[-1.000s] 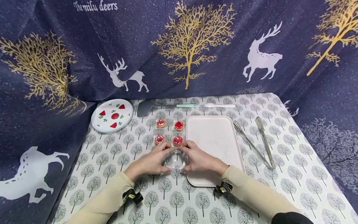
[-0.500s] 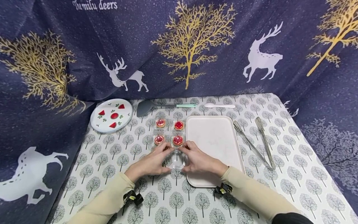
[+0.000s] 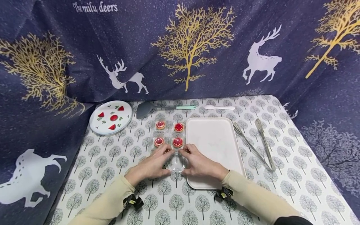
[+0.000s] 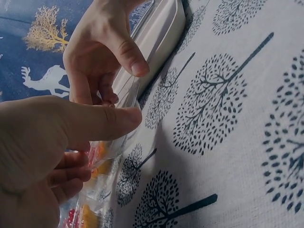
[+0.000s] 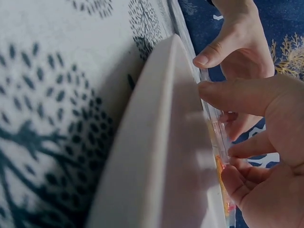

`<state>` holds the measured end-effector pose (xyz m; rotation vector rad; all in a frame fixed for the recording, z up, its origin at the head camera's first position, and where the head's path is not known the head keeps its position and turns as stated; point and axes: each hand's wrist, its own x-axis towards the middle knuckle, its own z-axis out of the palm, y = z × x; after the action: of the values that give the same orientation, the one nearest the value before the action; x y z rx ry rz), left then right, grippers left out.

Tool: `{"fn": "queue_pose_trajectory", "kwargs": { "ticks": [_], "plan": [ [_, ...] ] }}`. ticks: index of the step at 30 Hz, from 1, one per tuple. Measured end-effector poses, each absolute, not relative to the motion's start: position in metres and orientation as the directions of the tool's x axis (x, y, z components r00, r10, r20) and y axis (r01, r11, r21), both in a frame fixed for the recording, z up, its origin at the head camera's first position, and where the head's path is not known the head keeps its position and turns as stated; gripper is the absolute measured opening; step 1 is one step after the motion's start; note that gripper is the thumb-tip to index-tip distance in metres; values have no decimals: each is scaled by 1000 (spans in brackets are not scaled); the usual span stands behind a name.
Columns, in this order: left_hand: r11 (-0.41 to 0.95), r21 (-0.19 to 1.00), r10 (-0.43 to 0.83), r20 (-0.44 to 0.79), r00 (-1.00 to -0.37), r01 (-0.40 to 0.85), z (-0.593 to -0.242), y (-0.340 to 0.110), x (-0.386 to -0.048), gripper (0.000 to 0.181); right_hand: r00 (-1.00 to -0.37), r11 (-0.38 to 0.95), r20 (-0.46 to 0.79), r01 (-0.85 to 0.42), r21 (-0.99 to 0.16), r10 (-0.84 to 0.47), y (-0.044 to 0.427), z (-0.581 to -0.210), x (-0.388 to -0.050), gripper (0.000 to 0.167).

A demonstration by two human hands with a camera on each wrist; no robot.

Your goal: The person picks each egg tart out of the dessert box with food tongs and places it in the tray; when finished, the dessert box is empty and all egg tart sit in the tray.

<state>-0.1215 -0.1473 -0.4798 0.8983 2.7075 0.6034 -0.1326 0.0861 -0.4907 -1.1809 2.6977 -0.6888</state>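
At the near end of a group of clear plastic boxes, both hands hold a clear plastic box (image 3: 177, 162); no tart shows in it. My left hand (image 3: 150, 162) grips its left side, thumb nearer me and fingers on the far side. Opposite it, my right hand (image 3: 200, 162) grips the right side the same way. In the left wrist view the left thumb (image 4: 111, 121) lies along the clear edge. Just beyond the fingers are several red-topped tarts (image 3: 177, 142) in clear plastic (image 3: 169, 135). Whether the held box is joined to those cannot be told.
A cream tray (image 3: 212, 140) lies right of the boxes, partly under the right forearm. Metal tongs (image 3: 265, 145) lie spread beyond it. At the back are a watermelon-print plate (image 3: 108, 126), a grey spatula (image 3: 144, 110) with a mint handle, and a white spoon (image 3: 219, 107).
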Motion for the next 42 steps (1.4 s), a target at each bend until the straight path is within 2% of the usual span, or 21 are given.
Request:
{"fn": "queue_pose_trajectory", "kwargs": {
  "ticks": [5, 10, 18, 23, 29, 36, 42],
  "plan": [
    [746, 413, 602, -83, -794, 522, -478, -146, -115, 89, -696, 586, 97, -665, -463, -712, 88, -491, -128, 93],
    [740, 406, 611, -73, -788, 536, -478, -145, -111, 89, -733, 606, 38, -589, -535, -679, 94, -486, -130, 90],
    [716, 422, 634, -59, -771, 556, -474, -146, -113, 94, -813, 639, 56, -496, -588, -579, 99, -474, -154, 59],
    [707, 419, 633, -15, -774, 570, -474, -148, -120, 83, -863, 656, 61, -425, -623, -501, 96, -471, -168, 45],
    [714, 397, 613, 44, -789, 577, -476, -151, -132, 69, -884, 662, 57, -389, -640, -464, 92, -471, -178, 41],
    [734, 390, 579, 68, -812, 556, -472, -154, -152, 67, -895, 673, 46, -366, -642, -443, 87, -475, -190, 40],
    [741, 348, 582, 93, -808, 574, -471, -153, -169, 65, -902, 675, -4, -319, -666, -431, 84, -477, -199, 42]
  ]
}}
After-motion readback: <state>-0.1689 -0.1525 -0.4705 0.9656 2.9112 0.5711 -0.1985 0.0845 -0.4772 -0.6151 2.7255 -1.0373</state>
